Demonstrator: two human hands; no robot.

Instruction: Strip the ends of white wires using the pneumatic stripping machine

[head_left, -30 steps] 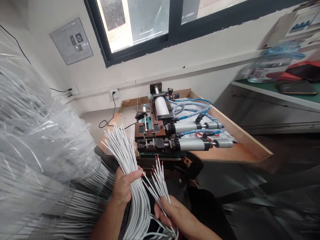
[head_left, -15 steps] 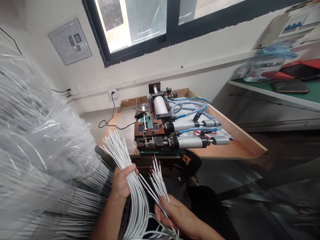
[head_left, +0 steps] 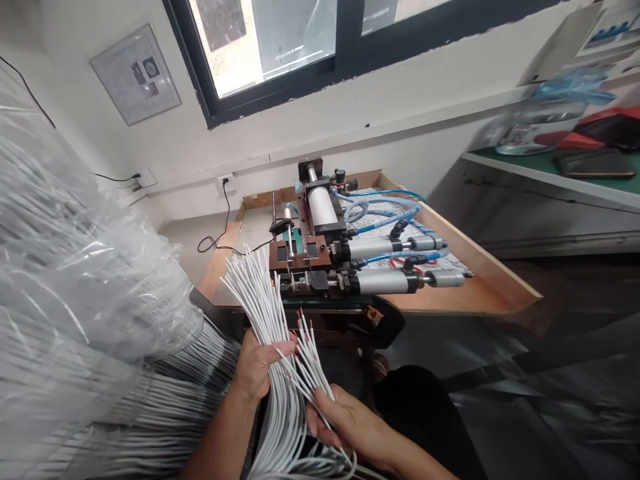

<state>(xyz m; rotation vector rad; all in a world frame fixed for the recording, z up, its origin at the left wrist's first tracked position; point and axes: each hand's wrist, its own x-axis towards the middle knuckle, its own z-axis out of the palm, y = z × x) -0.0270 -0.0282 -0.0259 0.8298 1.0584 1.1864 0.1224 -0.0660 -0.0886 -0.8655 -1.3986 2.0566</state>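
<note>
A thick bundle of white cables [head_left: 257, 297] stands upright in my left hand [head_left: 257, 365], whose thumb and fingers wrap round it. The cables' upper ends fan out, and their lower lengths curve down in loops. My right hand [head_left: 345, 417] is closed on a smaller bunch of white cables [head_left: 311, 363] with red tips, leaning up and to the left. This bunch touches the larger bundle near my left thumb. Just beyond both hands sits a pneumatic machine [head_left: 315, 250] with silver cylinders and dark clamping blocks.
The machine stands in a shallow wooden tray [head_left: 480, 287] with blue air hoses [head_left: 395, 212]. Plastic-wrapped stacks of white cable [head_left: 100, 287] rise at the left. On the right, a green-topped shelf [head_left: 530, 165] bears a plastic bottle [head_left: 540, 127] and a dark flat object [head_left: 595, 162].
My left hand has moved right with the large bundle, toward my right hand. The two bunches now meet, where before there was a gap. The view has shifted slightly.
</note>
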